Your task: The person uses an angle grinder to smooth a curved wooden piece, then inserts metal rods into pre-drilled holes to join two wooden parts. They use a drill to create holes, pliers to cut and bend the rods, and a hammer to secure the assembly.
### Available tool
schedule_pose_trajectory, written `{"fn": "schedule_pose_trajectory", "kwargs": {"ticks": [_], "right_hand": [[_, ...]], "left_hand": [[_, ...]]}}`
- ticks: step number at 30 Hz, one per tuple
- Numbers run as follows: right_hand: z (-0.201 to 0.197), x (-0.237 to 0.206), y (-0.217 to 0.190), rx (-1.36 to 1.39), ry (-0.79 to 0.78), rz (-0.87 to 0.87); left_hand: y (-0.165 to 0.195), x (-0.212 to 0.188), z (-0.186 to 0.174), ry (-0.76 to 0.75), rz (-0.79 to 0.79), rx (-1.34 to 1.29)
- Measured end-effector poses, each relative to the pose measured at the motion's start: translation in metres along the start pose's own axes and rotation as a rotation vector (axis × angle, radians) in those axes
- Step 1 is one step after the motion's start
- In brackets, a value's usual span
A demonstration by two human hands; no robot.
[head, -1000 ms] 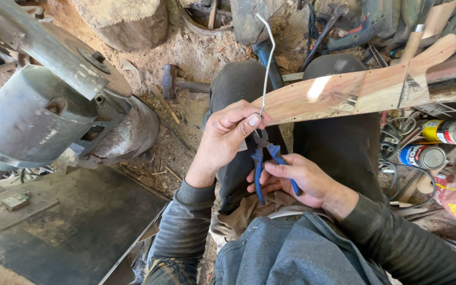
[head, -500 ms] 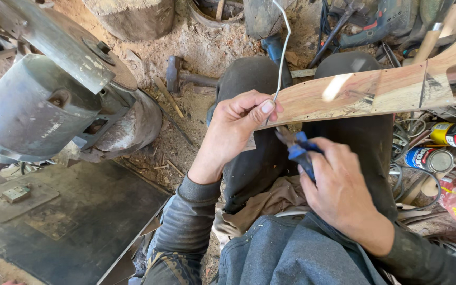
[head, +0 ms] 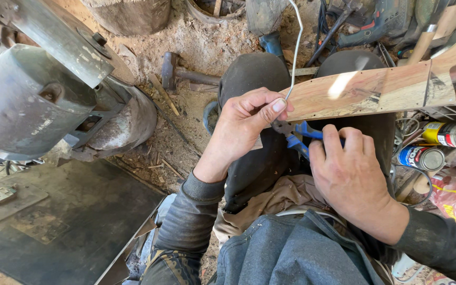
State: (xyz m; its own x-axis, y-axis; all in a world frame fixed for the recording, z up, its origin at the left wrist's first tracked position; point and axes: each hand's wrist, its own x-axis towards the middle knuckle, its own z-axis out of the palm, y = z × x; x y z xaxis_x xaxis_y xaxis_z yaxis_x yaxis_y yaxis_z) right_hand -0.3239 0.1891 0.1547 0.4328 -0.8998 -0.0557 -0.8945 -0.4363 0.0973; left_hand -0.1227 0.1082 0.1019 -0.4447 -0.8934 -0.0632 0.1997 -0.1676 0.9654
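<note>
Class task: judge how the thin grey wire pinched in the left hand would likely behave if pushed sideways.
The wire stands up unsupported above the left hand, so it is probably fairly stiff. Its curved top suggests it bends and keeps the bend. Being so thin, it is likely light, and the pliers in the right hand hint that fingers alone shape it poorly.

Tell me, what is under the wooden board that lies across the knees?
Under the wooden board show the person's dark trousers, the blue-handled pliers in the right hand, and the left hand pinching a wire. The pliers' tip is partly hidden.
</note>
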Motion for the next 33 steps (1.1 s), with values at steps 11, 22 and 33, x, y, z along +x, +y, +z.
{"fn": "schedule_pose_trajectory", "kwargs": {"ticks": [11, 22, 33], "right_hand": [[0.001, 0.007, 0.008, 0.092, 0.081, -0.027], [0.008, 0.017, 0.021, 0.014, 0.003, 0.003], [0.033, 0.013, 0.044, 0.077, 0.074, -0.060]], "left_hand": [[0.007, -0.002, -0.002, 0.023, -0.021, 0.016], [0.000, 0.001, -0.002, 0.041, -0.041, -0.046], [-0.017, -0.007, 0.008, 0.031, 0.041, -0.060]]}}
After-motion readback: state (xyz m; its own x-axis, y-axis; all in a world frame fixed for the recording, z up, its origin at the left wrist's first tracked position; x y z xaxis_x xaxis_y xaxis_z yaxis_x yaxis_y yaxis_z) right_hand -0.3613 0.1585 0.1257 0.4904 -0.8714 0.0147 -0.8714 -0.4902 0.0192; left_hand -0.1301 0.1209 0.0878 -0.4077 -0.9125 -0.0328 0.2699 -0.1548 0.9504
